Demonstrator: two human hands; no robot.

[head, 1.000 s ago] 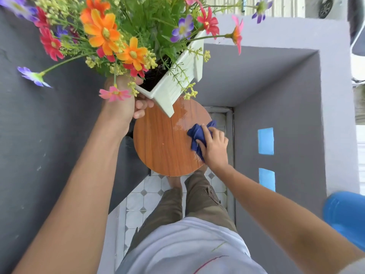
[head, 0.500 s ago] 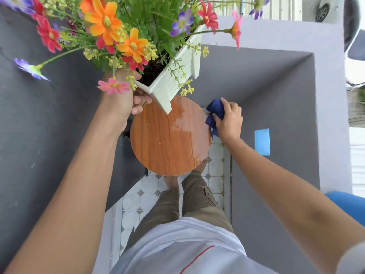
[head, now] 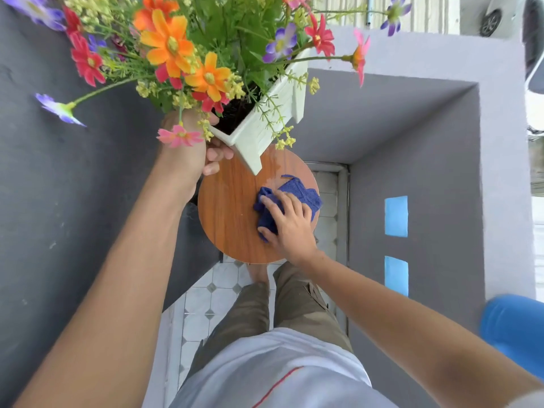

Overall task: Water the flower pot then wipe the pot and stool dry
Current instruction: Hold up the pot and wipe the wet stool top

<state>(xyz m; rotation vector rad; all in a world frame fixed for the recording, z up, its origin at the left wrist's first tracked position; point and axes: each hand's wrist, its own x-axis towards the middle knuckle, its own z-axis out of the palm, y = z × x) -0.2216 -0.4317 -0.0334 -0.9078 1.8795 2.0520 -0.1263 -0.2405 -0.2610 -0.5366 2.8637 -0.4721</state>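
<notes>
The round wooden stool [head: 232, 225] stands on the tiled floor between grey walls. Its top is hard and smooth, likely slick where wet, so it needs no holding, only firm pressure from above. The white flower pot [head: 259, 136] is lifted clear of the stool's far edge and tilted, carried by the left hand [head: 191, 154], whose fingers curl under its near corner. With soil and a full spray of flowers it is probably top-heavy for one hand, and its sides may be slippery when damp; a grip under the base or rim seems safest. The blue cloth [head: 300, 192] is soft and bunched. It lies on the stool's right half beneath the right hand [head: 290, 222], which presses it down with spread fingers. A small wet sheen [head: 275, 172] shows just beyond the cloth.
</notes>
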